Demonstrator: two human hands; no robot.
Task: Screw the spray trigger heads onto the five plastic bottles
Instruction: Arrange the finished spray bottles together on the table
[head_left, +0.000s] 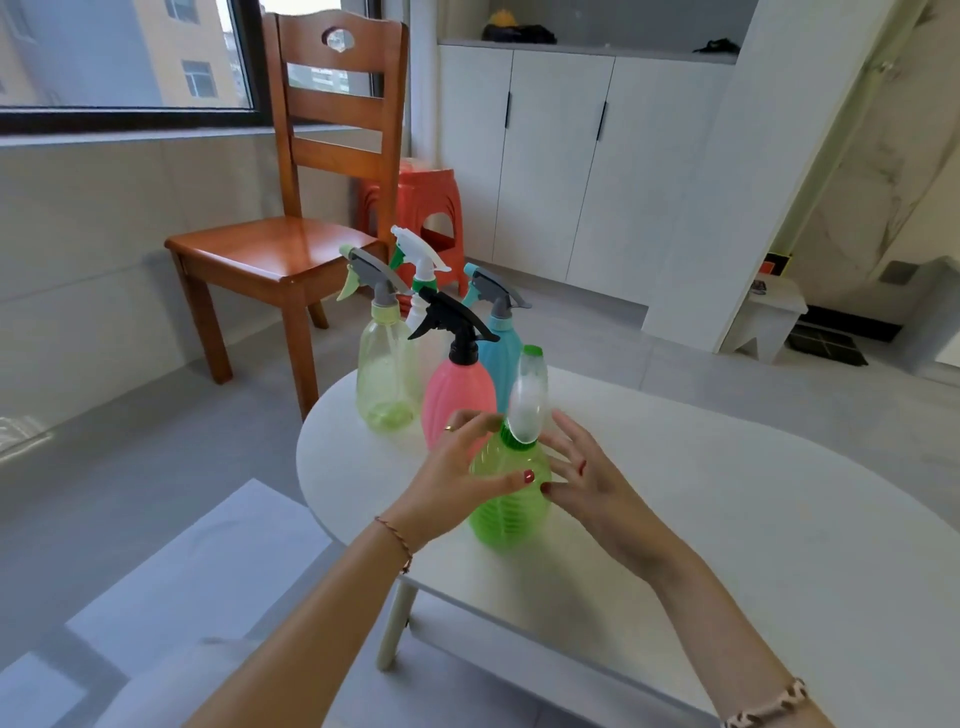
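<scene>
A green ribbed bottle (506, 499) stands on the white table (727, 519) in front of me, with a white trigger head (527, 395) and green collar on its neck, blurred by motion. My left hand (457, 478) wraps the bottle's left side, thumb on its front. My right hand (587, 478) is on the right side, fingers spread, thumb touching the bottle. Behind stand a pink bottle (457, 395) with a black head, a blue bottle (501, 358) with a grey head, a pale yellow bottle (387, 374) with a grey head, and a white bottle (423, 322) with a white head.
A wooden chair (291, 249) stands beyond the table's far left edge, with an orange plastic stool (426, 208) behind it. White cupboards (571, 156) line the back wall. A small white step stool (769, 317) is at the right.
</scene>
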